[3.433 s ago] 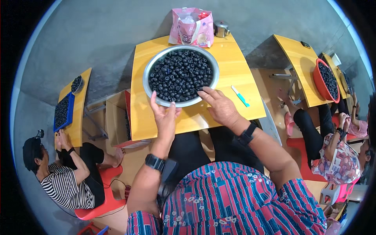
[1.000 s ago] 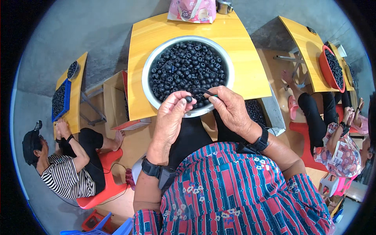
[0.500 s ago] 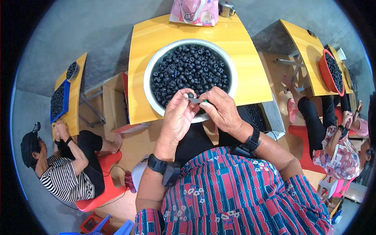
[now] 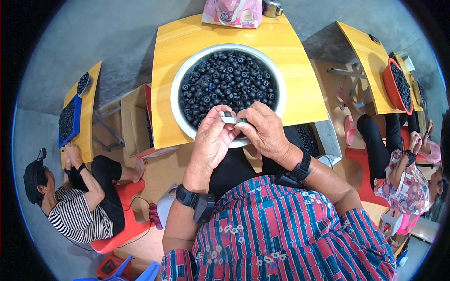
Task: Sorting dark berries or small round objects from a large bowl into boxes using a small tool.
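Note:
My left hand pinches a small round black piece between thumb and fingers, over the near rim of a metal basin. My right hand is closed round a small knife, of which a bit of green handle shows. Its short bright blade lies against the piece, close to my left thumb. The wide silver basin holds a heap of black round pieces, many with a ring-shaped hole. Whether they are rubber or plastic parts, I cannot tell.
The basin stands on a yellow table. At its far edge are a pink bag and a metal pot. Boxes flank the table. One person sits left by a blue tray; others sit right near a red basin.
The knife blade has turned slightly and now catches the light more brightly against the black piece. Both hands keep their hold in nearly the same place; the view has shifted a little.

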Motion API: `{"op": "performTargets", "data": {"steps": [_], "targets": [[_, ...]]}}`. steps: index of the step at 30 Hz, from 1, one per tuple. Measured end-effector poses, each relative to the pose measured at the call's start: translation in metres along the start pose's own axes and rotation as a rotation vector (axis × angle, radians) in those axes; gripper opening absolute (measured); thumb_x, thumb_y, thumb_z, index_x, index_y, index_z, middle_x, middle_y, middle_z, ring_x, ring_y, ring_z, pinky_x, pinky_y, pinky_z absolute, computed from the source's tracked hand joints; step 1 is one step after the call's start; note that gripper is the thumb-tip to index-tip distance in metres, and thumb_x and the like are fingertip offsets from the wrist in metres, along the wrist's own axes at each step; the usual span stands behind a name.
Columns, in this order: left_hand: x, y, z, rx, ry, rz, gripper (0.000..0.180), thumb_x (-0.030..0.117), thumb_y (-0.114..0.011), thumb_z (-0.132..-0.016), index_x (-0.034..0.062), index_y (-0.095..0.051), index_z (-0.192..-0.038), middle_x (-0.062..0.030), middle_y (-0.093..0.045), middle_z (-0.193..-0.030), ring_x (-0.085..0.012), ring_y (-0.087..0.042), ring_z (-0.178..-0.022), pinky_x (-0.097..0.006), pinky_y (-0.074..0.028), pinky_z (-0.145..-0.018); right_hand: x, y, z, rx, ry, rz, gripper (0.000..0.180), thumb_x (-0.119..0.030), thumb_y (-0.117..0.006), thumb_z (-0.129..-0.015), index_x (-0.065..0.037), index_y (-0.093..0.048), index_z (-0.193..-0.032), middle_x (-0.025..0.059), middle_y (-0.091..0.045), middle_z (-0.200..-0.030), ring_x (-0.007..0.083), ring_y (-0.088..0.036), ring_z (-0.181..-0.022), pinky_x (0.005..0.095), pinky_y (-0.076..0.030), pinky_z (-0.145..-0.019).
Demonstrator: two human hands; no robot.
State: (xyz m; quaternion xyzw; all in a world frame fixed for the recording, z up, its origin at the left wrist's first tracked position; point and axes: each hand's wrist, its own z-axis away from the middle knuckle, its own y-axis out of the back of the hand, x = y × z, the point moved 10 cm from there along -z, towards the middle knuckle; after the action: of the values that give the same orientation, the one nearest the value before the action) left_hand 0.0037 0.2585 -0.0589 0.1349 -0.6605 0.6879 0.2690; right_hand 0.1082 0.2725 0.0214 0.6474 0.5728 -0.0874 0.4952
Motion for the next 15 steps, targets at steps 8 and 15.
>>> {"op": "performTargets", "data": {"steps": [8,15], "targets": [[-0.0004,-0.0015,0.0002,0.001,0.002,-0.016,0.019,0.019,-0.053,-0.098,0.0083,-0.052,-0.114,-0.0048,-0.057,-0.102,-0.0138,-0.058,-0.096,-0.031,-0.049,-0.089,0.0027,-0.0016,0.0013,-0.012,-0.022,-0.014,0.018,-0.02,-0.066,-0.083,-0.006,-0.062,-0.094,0.0112,-0.051,-0.08,0.0312,-0.052,-0.077,0.0403,-0.043,-0.069],[0.0001,-0.0014,0.001,0.013,0.0,-0.021,0.018,0.018,-0.054,-0.098,0.0081,-0.052,-0.113,-0.0055,-0.058,-0.103,-0.0148,-0.059,-0.097,-0.033,-0.05,-0.09,0.0067,-0.0022,0.0016,-0.023,-0.077,-0.053,0.017,-0.019,-0.066,-0.084,-0.005,-0.061,-0.092,0.0119,-0.051,-0.08,0.0315,-0.052,-0.077,0.0401,-0.043,-0.069]]}}
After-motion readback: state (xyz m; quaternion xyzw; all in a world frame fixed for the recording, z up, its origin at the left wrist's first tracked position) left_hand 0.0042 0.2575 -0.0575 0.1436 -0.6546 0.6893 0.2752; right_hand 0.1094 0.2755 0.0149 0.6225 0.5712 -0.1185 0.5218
